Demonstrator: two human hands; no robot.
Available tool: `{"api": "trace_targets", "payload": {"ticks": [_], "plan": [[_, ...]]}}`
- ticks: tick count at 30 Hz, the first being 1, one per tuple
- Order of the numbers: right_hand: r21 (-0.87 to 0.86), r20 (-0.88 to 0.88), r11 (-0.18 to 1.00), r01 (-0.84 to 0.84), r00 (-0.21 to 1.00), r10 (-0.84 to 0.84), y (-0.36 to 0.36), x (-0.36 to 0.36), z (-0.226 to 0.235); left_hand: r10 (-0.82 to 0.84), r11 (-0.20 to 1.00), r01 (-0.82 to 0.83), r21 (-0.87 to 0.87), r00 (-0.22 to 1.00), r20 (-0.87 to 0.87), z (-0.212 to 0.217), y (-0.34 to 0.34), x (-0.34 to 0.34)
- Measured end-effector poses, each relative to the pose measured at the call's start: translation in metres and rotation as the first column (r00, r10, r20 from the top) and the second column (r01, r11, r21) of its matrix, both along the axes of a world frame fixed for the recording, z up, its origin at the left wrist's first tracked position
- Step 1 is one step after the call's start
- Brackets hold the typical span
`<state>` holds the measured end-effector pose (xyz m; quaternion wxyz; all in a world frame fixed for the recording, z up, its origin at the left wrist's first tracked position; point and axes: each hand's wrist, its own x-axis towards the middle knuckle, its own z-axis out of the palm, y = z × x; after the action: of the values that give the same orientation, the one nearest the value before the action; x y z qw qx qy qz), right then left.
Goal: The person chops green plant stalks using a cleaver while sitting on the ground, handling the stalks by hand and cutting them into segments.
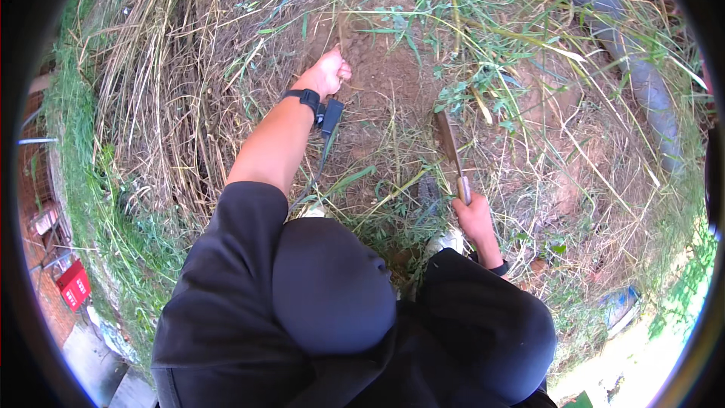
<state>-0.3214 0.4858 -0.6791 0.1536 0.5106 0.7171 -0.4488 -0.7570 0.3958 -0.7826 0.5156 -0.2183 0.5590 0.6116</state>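
My left hand is stretched forward over bare brown soil and closed in a fist. A thin dry stalk runs out from its far side and appears held in the fingers. A watch and a small black box with a strap are at that wrist. Closer to my body on the right, my right hand grips the pale wooden handle of a knife. Its long brown, rusty-looking blade points away from me, low over dry grass. Whether the blade touches the ground is unclear.
Dry straw lies thick on the left. Green weeds grow ahead to the right, in front of a thick grey pipe. My bent knees are close below. A red sign stands at the far left edge.
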Motion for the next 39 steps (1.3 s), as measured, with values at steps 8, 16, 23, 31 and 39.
{"api": "trace_targets", "payload": {"ticks": [8,16,23,31,39], "plan": [[0.141,-0.043,0.989,-0.046,0.998,0.053,0.0,0.008,0.006,-0.172,0.985,0.172,-0.01,0.984,0.05,0.082,-0.15,0.027],[0.193,-0.084,0.968,-0.159,0.98,0.178,-0.009,0.008,-0.01,-0.236,0.969,0.217,-0.116,0.955,-0.178,0.143,-0.236,0.025],[0.252,-0.135,0.951,-0.18,0.966,0.219,-0.025,0.016,-0.014,-0.615,0.744,0.206,-0.636,0.585,-0.53,0.218,-0.295,0.016],[0.203,-0.189,0.975,-0.092,0.973,0.131,-0.019,0.023,-0.019,-0.765,-0.003,-0.404,-0.915,0.59,-0.258,0.454,-0.698,0.144],[0.001,-0.29,0.999,-0.034,0.956,0.033,0.003,0.036,-0.017,-0.276,-0.755,-0.155,-0.637,0.957,0.094,0.523,-0.764,0.283]]}}
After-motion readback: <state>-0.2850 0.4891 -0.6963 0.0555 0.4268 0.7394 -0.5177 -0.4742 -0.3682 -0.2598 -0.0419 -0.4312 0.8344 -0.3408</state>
